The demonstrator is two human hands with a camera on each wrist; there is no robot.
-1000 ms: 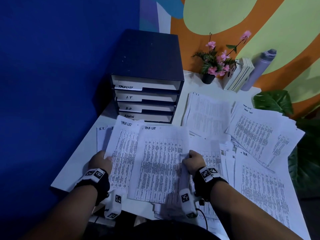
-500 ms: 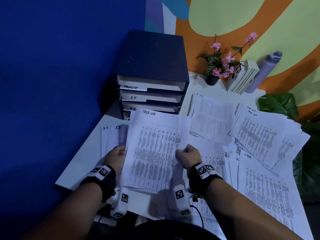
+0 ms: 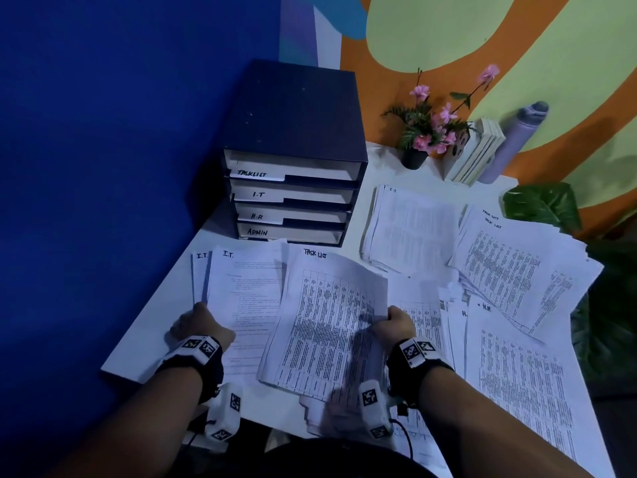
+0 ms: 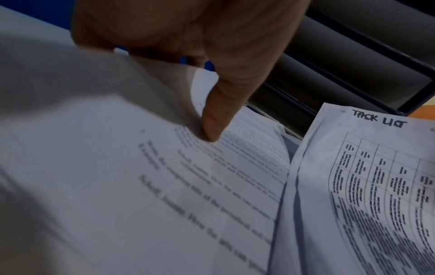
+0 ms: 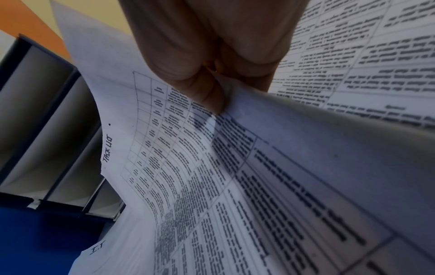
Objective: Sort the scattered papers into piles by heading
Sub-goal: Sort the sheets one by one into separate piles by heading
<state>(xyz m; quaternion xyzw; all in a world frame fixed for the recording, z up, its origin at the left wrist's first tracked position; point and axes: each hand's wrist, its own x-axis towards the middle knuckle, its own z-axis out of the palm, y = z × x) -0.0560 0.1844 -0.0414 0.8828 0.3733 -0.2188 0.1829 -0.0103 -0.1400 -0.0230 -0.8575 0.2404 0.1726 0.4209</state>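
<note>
Near left: left hand [image 3: 198, 324] pinching I.T. sheets [image 3: 246, 298], thumb on top. Centre: right hand [image 3: 393, 324] clamped on the right edge of a raised Task List sheet [image 3: 327, 322]. Far right: I.T. pile [image 3: 410, 229], Task List pile [image 3: 506, 263]; near right: H.R. pile [image 3: 517, 374].

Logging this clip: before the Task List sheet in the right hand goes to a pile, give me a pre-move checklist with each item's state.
1. Heading readable on the held Task List sheet: ok.
2. Right hand pinches its edge: ok.
3. Only one sheet in that pinch: cannot tell.
4. Matching Task List pile in view at right: ok.
5. Left hand clear of it, holding the I.T. sheets: ok.
6. Destination pile squared up: not ok, sheets fanned.
</note>
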